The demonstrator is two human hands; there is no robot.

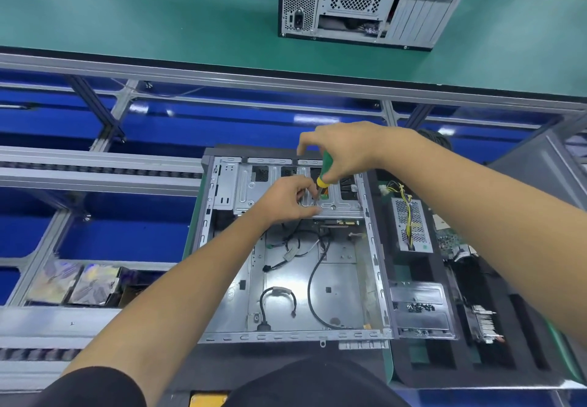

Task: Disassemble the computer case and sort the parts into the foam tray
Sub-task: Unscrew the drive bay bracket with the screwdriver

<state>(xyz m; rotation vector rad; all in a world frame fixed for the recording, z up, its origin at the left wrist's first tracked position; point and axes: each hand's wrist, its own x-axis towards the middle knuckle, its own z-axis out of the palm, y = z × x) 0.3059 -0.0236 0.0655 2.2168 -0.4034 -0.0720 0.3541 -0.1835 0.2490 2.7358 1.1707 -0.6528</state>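
An open grey computer case [336,282] lies on its side before me, with loose black cables on its bare floor. At its far end sits a silver drive cage [251,190]. My right hand [343,152] grips the green and yellow handle of a screwdriver [325,171], whose tip points down onto the cage. My left hand [289,200] pinches the screwdriver shaft near its tip against the cage's front edge. The black foam tray [438,365] lies to the right of the case and holds a power supply [411,225], a circuit board [448,238] and a drive with screws [419,308].
A second computer case [368,3] stands on the green bench beyond the aluminium rail. Blue bins sit below the frame at left, with silver anti-static bags [73,282] in one. A grey side panel [536,165] leans at the far right.
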